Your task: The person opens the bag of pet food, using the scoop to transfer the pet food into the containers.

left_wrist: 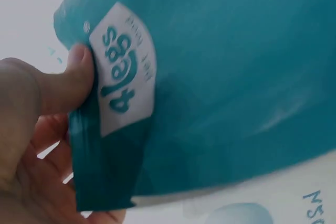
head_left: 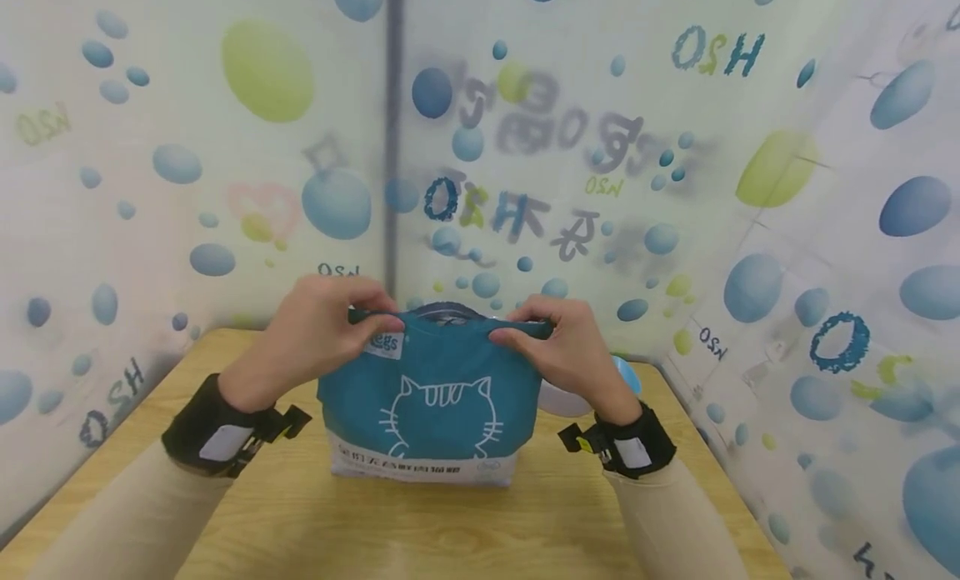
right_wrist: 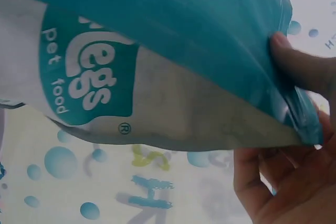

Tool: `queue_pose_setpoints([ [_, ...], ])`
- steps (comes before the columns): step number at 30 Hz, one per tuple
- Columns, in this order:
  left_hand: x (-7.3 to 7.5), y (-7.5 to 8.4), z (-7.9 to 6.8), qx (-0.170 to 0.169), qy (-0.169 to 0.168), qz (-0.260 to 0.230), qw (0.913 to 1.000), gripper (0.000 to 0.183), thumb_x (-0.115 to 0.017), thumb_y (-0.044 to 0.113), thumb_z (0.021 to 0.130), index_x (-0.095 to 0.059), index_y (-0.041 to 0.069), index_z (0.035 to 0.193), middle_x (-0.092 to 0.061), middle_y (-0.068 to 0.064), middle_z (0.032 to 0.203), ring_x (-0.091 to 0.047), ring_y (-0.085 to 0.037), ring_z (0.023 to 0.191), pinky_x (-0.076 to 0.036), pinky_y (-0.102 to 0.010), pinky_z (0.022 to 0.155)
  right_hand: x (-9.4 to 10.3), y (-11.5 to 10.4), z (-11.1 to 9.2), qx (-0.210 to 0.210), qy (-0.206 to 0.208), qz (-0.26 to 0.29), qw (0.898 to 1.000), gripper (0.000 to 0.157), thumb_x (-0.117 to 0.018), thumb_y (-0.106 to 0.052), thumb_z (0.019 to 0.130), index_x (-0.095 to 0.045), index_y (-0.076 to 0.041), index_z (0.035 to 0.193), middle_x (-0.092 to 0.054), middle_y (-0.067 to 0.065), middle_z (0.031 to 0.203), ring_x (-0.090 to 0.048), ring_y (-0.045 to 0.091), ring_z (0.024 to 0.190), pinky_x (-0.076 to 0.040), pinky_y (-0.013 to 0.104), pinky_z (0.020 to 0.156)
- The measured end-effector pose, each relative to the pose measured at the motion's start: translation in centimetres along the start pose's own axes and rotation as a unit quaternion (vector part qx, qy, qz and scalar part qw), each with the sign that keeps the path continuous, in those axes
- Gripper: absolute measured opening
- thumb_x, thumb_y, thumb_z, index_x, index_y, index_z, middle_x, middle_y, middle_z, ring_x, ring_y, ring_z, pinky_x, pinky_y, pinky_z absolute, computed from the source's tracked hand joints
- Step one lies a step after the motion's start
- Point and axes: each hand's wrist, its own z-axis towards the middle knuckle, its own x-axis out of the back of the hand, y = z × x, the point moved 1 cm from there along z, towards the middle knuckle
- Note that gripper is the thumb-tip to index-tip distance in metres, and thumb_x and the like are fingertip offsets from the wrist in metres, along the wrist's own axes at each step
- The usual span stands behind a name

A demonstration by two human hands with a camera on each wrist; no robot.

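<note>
A teal and white pet food bag [head_left: 442,397] with a white line drawing of a cat stands on the table, its front facing me. My left hand [head_left: 318,326] pinches the top edge near the left corner, thumb on the front beside the printed label [left_wrist: 126,72]. At the right end of the top edge, my right hand [head_left: 570,347] pinches the bag in the same way, thumb in front. Between the two hands the bag's mouth [head_left: 450,316] gapes a little, with a dark rim behind. What the bag contains is hidden.
Behind my right forearm sits a partly hidden white and blue object [head_left: 564,402]; its kind is unclear. The wooden table [head_left: 420,530] is bordered by pale curtains [head_left: 315,197] with blue and green bubble prints on several sides.
</note>
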Motion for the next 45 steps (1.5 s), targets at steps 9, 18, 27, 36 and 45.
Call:
queue_pose_setpoints([
  [9, -1.0, 0.1, -0.2, 0.006, 0.044, 0.03, 0.9986, 0.026, -0.094, 0.002, 0.096, -0.077, 0.019, 0.086, -0.083, 0.003, 0.082, -0.062, -0.005, 0.063, -0.044, -0.025, 0.055, -0.6, -0.1, -0.3, 0.058, 0.037, -0.022, 0.997, 0.013, -0.093, -0.009, 0.1, -0.083, -0.015, 0.095, -0.081, 0.002, 0.09, -0.077, 0.016, 0.084, -0.062, 0.03, 0.077],
  [18, -0.5, 0.9, 0.1, -0.016, -0.009, 0.056, 0.9983, 0.014, -0.099, 0.013, 0.095, -0.086, 0.015, 0.102, -0.087, 0.0, 0.094, -0.078, -0.014, 0.078, -0.062, -0.036, 0.068, 0.0, -1.8, 0.1, 0.072, -0.008, -0.138, 0.988, 0.01, -0.093, -0.017, 0.102, -0.088, -0.014, 0.11, -0.084, 0.002, 0.102, -0.081, 0.018, 0.093, -0.069, 0.039, 0.084],
  [27, -1.8, 2.4, 1.0, 0.014, 0.003, 0.05, 0.9987, 0.02, -0.103, 0.022, 0.092, -0.086, 0.014, 0.098, -0.084, -0.002, 0.088, -0.073, -0.013, 0.072, -0.057, -0.03, 0.065, -0.9, -3.2, 1.1, 0.074, -0.015, -0.199, 0.977, 0.023, -0.097, -0.029, 0.099, -0.089, -0.011, 0.112, -0.086, 0.005, 0.103, -0.081, 0.019, 0.089, -0.068, 0.038, 0.077],
  [36, -2.4, 2.7, 1.0, 0.044, 0.036, 0.019, 0.9982, 0.026, -0.098, 0.006, 0.093, -0.076, 0.017, 0.086, -0.082, 0.001, 0.083, -0.062, -0.01, 0.062, -0.045, -0.03, 0.057, -1.5, -2.9, 0.8, 0.083, 0.02, -0.171, 0.981, 0.006, -0.093, -0.015, 0.101, -0.089, -0.014, 0.105, -0.082, 0.002, 0.099, -0.074, 0.014, 0.079, -0.06, 0.033, 0.067],
  [45, -2.9, 3.5, 1.9, 0.0, -0.016, 0.034, 0.9993, 0.013, -0.097, 0.02, 0.098, -0.09, 0.014, 0.107, -0.088, -0.003, 0.099, -0.079, -0.019, 0.083, -0.065, -0.04, 0.074, -1.6, -3.4, 0.8, 0.076, 0.011, -0.204, 0.976, 0.01, -0.094, -0.021, 0.101, -0.089, -0.014, 0.107, -0.082, 0.001, 0.1, -0.077, 0.017, 0.083, -0.065, 0.036, 0.071],
])
